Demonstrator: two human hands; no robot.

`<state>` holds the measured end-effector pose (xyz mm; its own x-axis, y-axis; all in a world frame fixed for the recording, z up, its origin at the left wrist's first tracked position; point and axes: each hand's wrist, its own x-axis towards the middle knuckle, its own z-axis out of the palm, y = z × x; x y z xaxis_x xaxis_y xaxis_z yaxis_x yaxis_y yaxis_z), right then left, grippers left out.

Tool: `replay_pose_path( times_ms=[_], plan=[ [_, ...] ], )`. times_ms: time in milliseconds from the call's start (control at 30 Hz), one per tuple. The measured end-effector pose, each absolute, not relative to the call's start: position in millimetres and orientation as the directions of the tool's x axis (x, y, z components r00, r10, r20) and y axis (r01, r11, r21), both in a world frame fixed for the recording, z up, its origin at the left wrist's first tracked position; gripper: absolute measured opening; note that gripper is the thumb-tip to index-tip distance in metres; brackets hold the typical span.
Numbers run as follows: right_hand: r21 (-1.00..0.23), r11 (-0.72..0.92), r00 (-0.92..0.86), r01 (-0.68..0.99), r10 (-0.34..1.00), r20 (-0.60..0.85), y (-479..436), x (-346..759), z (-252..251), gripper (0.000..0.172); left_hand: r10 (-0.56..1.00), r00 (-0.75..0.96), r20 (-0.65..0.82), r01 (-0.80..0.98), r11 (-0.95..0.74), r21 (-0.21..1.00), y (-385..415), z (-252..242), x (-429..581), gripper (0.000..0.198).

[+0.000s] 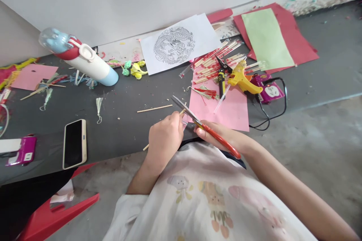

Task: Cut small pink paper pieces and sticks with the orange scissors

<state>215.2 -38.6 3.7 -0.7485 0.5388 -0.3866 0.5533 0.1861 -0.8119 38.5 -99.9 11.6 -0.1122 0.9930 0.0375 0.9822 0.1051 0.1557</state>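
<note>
My left hand [166, 135] is closed round a thin wooden stick [146, 147], whose ends poke out below the fist and above the fingers. In my right hand [216, 131] is a pair of scissors [219, 139] with orange-red handles. The scissor blades point up and left, and the stick's upper end lies at them; whether they grip it I cannot tell. Another wooden stick [154, 108] lies on the dark table just beyond my left hand. Pink paper [232, 111] lies beyond my right hand, partly under other things.
On the right lie a yellow glue gun [240, 77], black-and-yellow pliers [221, 81], red-tipped sticks [215, 56], and red and green paper [268, 39]. A dragon drawing [175, 45] rests at the back. Leftward are a bottle [87, 64], a phone [74, 144] and a tassel [98, 109].
</note>
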Motion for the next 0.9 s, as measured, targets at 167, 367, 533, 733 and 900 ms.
replay_pose_path(
  times_ms=[167, 367, 533, 733, 900],
  plan=[
    [-0.770, 0.174, -0.705, 0.613, 0.561, -0.434, -40.1, 213.7, 2.8, 0.045, 0.993, -0.110, 0.045, 0.986, 0.104, 0.131, -101.4, 12.7, 38.5, 0.027],
    [-0.725, 0.221, -0.688, 0.653, 0.575, -0.444, -40.3, 210.6, 7.4, 0.044, 0.997, -0.064, 0.052, 0.996, 0.060, 0.060, -102.5, 13.4, 38.0, 0.023],
    [-0.762, 0.216, -0.726, 0.611, 0.537, -0.430, -38.8, 211.0, 5.1, 0.041, 0.997, 0.006, 0.078, 1.000, -0.008, 0.027, -102.6, 13.0, 35.9, 0.021],
    [-0.826, 0.147, -0.758, 0.545, 0.507, -0.410, -40.4, 207.1, 7.1, 0.039, 0.997, 0.017, 0.079, 0.999, -0.021, 0.049, -104.7, 14.2, 33.6, 0.021],
    [-0.894, 0.086, -0.815, 0.441, 0.456, -0.358, -39.8, 203.1, 6.6, 0.041, 0.997, -0.033, 0.071, 0.998, 0.029, 0.059, -104.6, 18.7, 32.2, 0.024]
  ],
)
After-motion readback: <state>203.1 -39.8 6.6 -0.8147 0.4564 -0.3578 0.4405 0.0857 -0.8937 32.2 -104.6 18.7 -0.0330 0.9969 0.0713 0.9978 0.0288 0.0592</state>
